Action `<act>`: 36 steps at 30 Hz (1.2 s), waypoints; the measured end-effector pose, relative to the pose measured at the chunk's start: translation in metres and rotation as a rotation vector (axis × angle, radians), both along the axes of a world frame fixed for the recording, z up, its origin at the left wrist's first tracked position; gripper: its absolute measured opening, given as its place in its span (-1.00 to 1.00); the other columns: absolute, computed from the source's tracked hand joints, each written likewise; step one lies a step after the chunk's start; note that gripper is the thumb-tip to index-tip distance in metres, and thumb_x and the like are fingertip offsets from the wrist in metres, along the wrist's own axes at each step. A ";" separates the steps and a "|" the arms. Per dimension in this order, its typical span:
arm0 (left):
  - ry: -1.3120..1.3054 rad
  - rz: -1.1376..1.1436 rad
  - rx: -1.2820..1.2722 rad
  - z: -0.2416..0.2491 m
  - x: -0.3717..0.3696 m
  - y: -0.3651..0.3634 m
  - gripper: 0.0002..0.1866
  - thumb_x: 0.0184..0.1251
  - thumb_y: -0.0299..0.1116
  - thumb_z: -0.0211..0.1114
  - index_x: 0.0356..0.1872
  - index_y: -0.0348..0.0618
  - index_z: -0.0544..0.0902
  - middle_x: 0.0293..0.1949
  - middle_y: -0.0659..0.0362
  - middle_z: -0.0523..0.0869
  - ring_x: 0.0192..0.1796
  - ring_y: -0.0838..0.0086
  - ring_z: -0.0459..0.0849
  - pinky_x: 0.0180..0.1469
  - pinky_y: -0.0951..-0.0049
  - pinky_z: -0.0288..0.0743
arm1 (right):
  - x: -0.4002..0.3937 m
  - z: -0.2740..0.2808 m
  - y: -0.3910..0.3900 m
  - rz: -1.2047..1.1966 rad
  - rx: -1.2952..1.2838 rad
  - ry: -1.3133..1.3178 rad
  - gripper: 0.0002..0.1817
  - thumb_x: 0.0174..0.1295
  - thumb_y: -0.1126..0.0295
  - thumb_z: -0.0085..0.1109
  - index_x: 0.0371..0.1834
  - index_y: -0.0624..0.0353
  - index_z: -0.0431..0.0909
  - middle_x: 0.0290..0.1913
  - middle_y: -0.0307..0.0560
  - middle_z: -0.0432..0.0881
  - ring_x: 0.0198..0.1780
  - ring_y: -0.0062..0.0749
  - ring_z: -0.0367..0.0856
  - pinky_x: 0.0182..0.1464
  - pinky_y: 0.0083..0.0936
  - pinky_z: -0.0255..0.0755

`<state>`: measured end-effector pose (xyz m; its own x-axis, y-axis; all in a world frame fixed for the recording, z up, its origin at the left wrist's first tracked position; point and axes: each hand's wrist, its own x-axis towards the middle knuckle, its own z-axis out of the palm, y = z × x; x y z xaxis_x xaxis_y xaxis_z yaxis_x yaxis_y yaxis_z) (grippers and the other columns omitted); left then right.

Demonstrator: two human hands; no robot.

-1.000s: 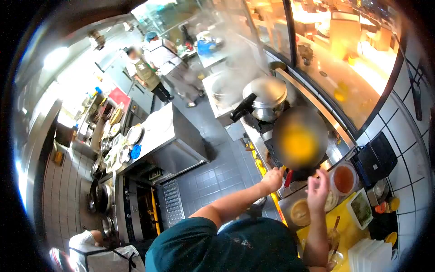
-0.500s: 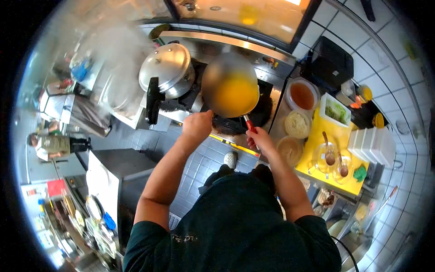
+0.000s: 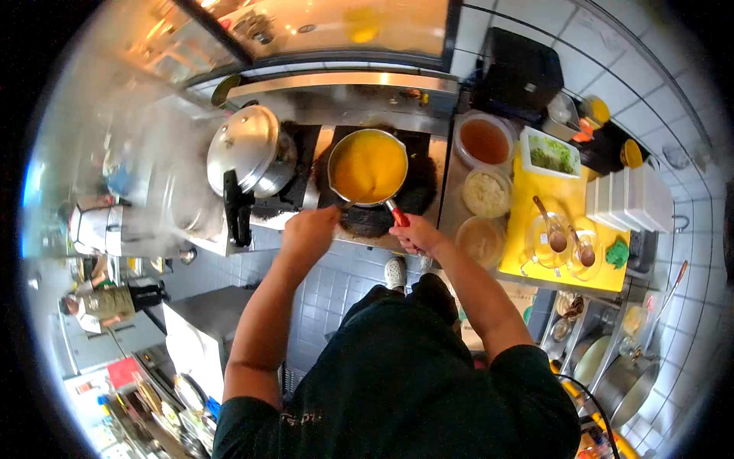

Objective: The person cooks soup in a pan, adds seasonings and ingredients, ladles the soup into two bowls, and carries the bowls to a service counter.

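On the stove, a saucepan [image 3: 369,170] holds yellow-orange liquid. My right hand [image 3: 419,233] is closed around its red handle [image 3: 396,213], to the right of the pan's near side. My left hand [image 3: 310,232] is a fist at the near left of the rim, gripping a thin utensil [image 3: 349,204] that reaches over the rim. The utensil's head is lost in the liquid, so its exact kind cannot be made out. To the left stands a lidded silver pressure cooker [image 3: 246,149] with a black handle [image 3: 235,208].
Right of the stove are tubs of reddish-brown sauce [image 3: 485,141] and white food [image 3: 485,193]. A yellow board [image 3: 520,243] carries bowls with spoons [image 3: 556,241]. Greens fill a white tray [image 3: 552,157]. Steam rises at left, where two people [image 3: 107,304] stand farther off.
The grey blur over the pan has gone, and the liquid shows clearly. The camera view has shifted, and the pan sits lower and further left in it. Both hands stay beside the pan.
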<state>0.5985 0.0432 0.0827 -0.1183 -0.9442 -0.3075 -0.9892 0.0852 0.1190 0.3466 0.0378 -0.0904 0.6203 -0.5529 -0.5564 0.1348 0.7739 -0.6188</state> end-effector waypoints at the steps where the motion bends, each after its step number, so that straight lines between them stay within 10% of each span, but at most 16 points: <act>1: 0.016 0.019 0.012 0.011 0.008 0.005 -0.76 0.46 -0.18 0.02 -0.14 0.09 0.66 -0.26 -0.02 0.76 -0.17 -0.06 0.73 -0.15 -0.05 0.56 | 0.002 0.000 0.003 -0.005 -0.008 -0.009 -0.76 0.33 0.36 0.26 -0.23 0.02 0.32 -0.59 -0.38 0.29 -0.68 -0.69 0.19 -0.68 -0.63 0.08; 7: -0.064 -0.068 -0.065 0.017 -0.031 -0.003 -0.71 0.55 -0.13 -0.03 -0.03 0.06 0.64 -0.55 0.03 0.71 -0.34 -0.04 0.72 -0.24 0.00 0.55 | 0.002 0.013 0.053 -0.170 -0.099 -0.015 -0.77 0.29 0.32 0.29 -0.24 0.08 0.38 -0.57 -0.31 0.32 -0.68 -0.62 0.22 -0.70 -0.55 0.14; 11: 0.096 -0.254 -0.054 0.050 -0.005 0.010 -0.72 0.48 -0.20 0.15 0.05 0.05 0.72 -0.31 -0.03 0.77 -0.23 -0.01 0.74 -0.17 0.03 0.59 | -0.011 0.048 0.092 -0.312 -0.156 0.060 -0.77 0.34 0.36 0.25 -0.21 0.06 0.33 -0.61 -0.31 0.31 -0.71 -0.63 0.22 -0.72 -0.56 0.09; 36: 0.116 -1.045 0.068 0.078 -0.359 0.139 -0.63 0.41 -0.09 0.18 0.12 0.03 0.67 -0.34 -0.11 0.74 -0.20 -0.04 0.74 -0.12 0.03 0.59 | -0.214 0.115 0.368 -1.151 -0.019 0.307 -0.79 0.31 0.41 0.26 -0.19 0.14 0.38 -0.65 -0.25 0.37 -0.76 -0.58 0.27 -0.75 -0.56 0.11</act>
<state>0.2396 0.1825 0.1604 -0.8954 -0.3370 -0.2909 -0.4102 0.8785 0.2449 0.1325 0.4061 0.0245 -0.4030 -0.7072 -0.5809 0.5887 0.2857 -0.7562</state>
